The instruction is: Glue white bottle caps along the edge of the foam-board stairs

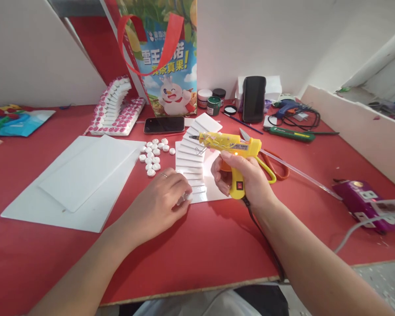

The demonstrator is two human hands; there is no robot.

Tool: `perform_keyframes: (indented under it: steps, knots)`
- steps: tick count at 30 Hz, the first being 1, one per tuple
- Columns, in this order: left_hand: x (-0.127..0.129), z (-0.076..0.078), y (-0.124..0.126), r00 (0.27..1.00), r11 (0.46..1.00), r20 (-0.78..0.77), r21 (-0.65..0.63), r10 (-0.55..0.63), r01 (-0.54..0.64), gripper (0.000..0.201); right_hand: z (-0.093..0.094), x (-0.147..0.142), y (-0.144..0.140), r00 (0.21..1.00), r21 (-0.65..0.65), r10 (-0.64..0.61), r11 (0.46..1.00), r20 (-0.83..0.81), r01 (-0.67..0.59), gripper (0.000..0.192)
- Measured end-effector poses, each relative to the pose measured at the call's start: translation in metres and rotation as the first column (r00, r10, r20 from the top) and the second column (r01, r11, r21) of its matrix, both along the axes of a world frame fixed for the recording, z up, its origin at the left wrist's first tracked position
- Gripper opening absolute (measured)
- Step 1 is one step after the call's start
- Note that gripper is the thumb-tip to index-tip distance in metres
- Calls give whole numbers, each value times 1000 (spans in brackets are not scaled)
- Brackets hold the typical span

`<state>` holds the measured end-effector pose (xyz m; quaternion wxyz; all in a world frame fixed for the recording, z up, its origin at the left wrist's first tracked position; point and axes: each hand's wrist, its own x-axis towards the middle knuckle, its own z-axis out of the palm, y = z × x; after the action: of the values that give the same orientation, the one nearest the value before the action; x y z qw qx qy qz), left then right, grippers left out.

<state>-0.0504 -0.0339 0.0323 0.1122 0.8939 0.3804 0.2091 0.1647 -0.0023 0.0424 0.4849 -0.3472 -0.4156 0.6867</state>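
Observation:
A yellow hot glue gun (238, 145) with a clear glue stick (299, 173) in its back is in my right hand (250, 175), fingers wrapped round the handle. Its nozzle points left, over a curved staircase of white foam board steps (189, 162) on a white base (213, 193). At the near end of the steps, my left hand (164, 197) is closed with thumb and fingertips pinched on a small white piece (185, 197), mostly hidden. Beyond that hand lies a group of small round white pieces (149, 160), which look like rosettes.
White boards (79, 184) lie at left. Behind stand a finished-looking rosette-covered staircase (113, 112), a gift bag (171, 79), a phone (164, 125), paint jars (213, 105) and a propped black phone (254, 98). A green cutter (292, 134), scissors (276, 171) and purple power strip (368, 204) are right.

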Motion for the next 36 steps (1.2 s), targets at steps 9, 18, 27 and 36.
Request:
perform_keyframes:
  steps: [9, 18, 27, 36]
  knots:
    - [0, 0, -2, 996, 999, -87, 26, -17, 19, 16, 1, 0, 0, 1000, -17, -4, 1000, -1, 4, 31]
    - [-6, -4, -1, 1000, 1000, -28, -1, -8, 8, 12, -1, -2, 1, 1000, -10, -2, 1000, 7, 2, 32]
    - [-16, -4, -13, 997, 997, 49, 41, 57, -59, 17, 1, 1, 0, 1000, 9, 0, 1000, 2, 0, 30]
    - [-7, -11, -7, 988, 1000, 156, 10, 6, -7, 6, 1, -1, 0, 1000, 5, -8, 1000, 6, 8, 31]
